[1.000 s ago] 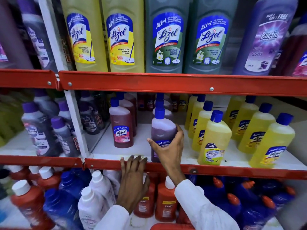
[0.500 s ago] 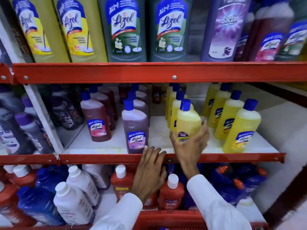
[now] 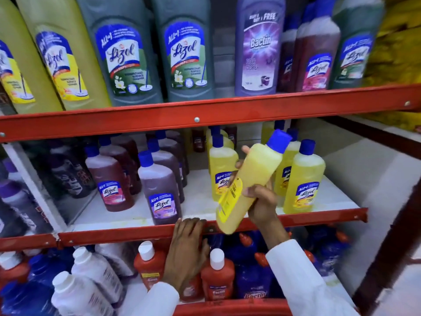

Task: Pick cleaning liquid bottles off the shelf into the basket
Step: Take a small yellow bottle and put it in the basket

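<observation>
My right hand (image 3: 259,201) grips a yellow cleaning liquid bottle (image 3: 252,176) with a blue cap, lifted off the middle shelf and tilted with the cap up to the right. My left hand (image 3: 188,249) rests with its fingers bent over the red front rail of the middle shelf (image 3: 114,233), holding no bottle. More yellow bottles (image 3: 304,179) stand on that shelf at the right, brown and purple Lizol bottles (image 3: 159,190) at the left. A red basket rim (image 3: 230,310) shows at the bottom edge.
The top shelf carries tall yellow, grey-green (image 3: 123,53) and purple Bactin (image 3: 259,46) bottles. On the bottom shelf stand white-capped red bottles (image 3: 217,274), white bottles (image 3: 91,277) and blue ones. A dark upright post (image 3: 387,254) stands at the right.
My right hand moved from the purple bottle to the yellow one, closed on it and lifted it off the shelf, tilted. My left hand slid right along the rail.
</observation>
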